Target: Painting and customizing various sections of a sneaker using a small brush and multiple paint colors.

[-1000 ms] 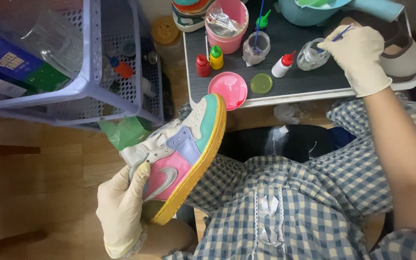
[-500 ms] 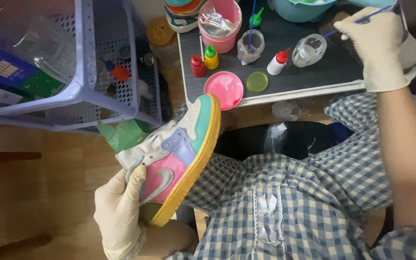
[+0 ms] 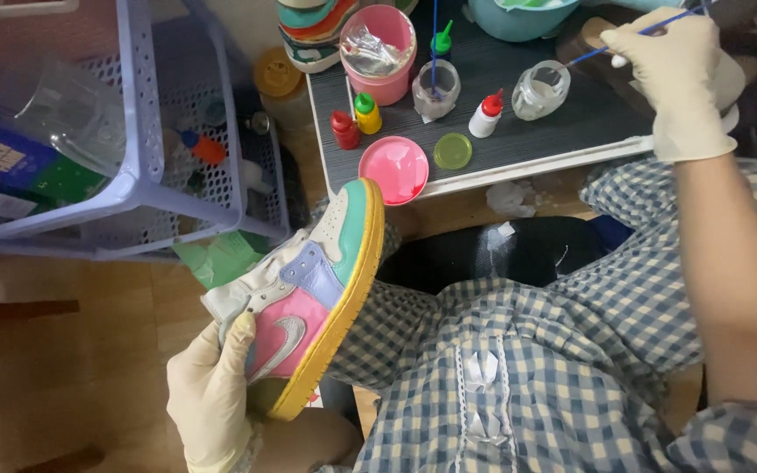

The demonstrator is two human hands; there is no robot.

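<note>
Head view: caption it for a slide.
Gloved left hand holds a pastel sneaker; right hand lifts a thin brush.

Brightness: even, soft indoor light, moderately bright, with no hard-edged shadows.
Glare: small highlights on the glossy round pink plastic lid [image 3: 393,168] and on the clear glass jar [image 3: 540,89] just below the right hand's fingers [image 3: 626,39]; the cream latex gloves look pale but keep their detail.
Shadow: dark patch under the grey ribbed bench [image 3: 589,114] and between the knees; a dim strip on the wooden floor [image 3: 63,368] left of the left hand's fingers [image 3: 240,337].
Focus: the pastel multicoloured leather sneaker [image 3: 308,298] is fairly sharp; the checked fabric is slightly soft.
Edges: the lavender plastic basket [image 3: 142,123] bows a little from wide-angle distortion; the corners are softer.
</note>
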